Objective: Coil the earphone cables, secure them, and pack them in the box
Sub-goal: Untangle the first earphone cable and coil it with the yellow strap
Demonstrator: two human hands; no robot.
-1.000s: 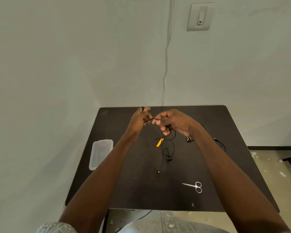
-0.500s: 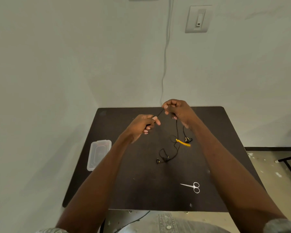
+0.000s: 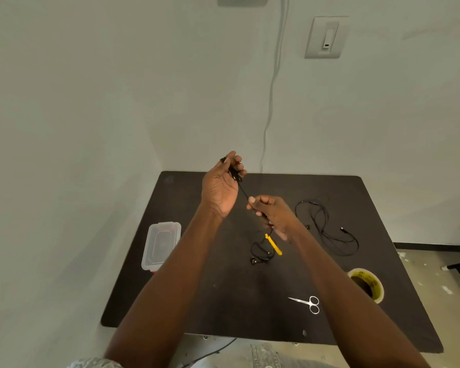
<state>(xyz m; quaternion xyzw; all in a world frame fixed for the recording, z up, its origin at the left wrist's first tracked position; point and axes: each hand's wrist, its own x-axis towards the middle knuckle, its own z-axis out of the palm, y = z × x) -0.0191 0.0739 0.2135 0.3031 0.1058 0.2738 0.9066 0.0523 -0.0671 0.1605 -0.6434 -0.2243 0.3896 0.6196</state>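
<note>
**Earphone cable stretched between two hands above the table**

The clear plastic box sits open near the left edge of the dark table. Something dark and a bit of red show through its walls, but its contents are too blurred to make out.

The roll of tape near the table's right edge carries yellow and dark markings on its inner ring; no word of it can be read.

The left hand is raised above the far edge of the table, palm toward the camera, its fingers curled round a small bundle of black earphone cable. From there the cable runs taut down to the right hand, which hovers over the middle of the table with thumb and forefinger pinching the cable and the other fingers curled under. Below that hand the cable drops to the tabletop, where it lies in loose loops ending in an earbud, with a yellow tie fixed on it. How much cable is wound in the left hand cannot be told.

A second black cable lies uncoiled toward the table's far right corner. Small scissors lie closed near the table's front edge. The table's near right corner and the person's clothing are cut off.
</note>
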